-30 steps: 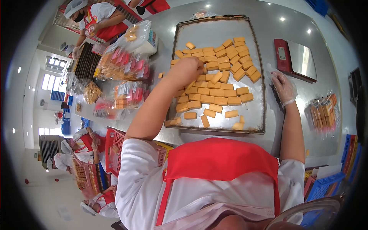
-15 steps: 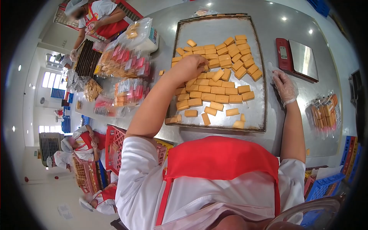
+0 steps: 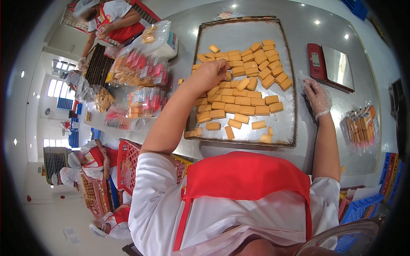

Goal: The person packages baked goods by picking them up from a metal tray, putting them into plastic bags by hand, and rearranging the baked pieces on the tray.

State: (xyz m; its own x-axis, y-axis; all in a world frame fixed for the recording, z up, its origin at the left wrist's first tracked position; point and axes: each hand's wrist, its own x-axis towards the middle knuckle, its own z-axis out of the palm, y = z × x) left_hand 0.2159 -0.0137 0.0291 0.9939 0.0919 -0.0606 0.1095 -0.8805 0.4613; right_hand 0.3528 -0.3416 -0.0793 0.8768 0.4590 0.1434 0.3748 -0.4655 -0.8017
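Note:
My left hand (image 3: pixel 210 74) is bare and reaches over the left part of a metal baking tray (image 3: pixel 285 138). Its fingers are bent together at a small rectangular biscuit (image 3: pixel 228 76), and the fingertips are partly hidden. Golden biscuits (image 3: pixel 242 100) lie around it in uneven rows, with a few loose ones along the tray's near side. To the right of the tray, my right hand (image 3: pixel 317 98) wears a clear plastic glove. Its fingers are curled together, and clear film sticks out past them; I cannot tell whether this is a bag or loose glove.
A red scale (image 3: pixel 315 62) with a steel plate stands beyond my right hand, with packed biscuits (image 3: pixel 362 127) nearer. Left of the tray are stacked packets (image 3: pixel 139 70) and a white tub (image 3: pixel 170 45). Co-workers (image 3: pixel 121 21) in red aprons stand at the left.
My left hand has shifted very slightly at the same biscuits. My right hand stays nearly still beside the tray. Co-workers in the background have moved a little.

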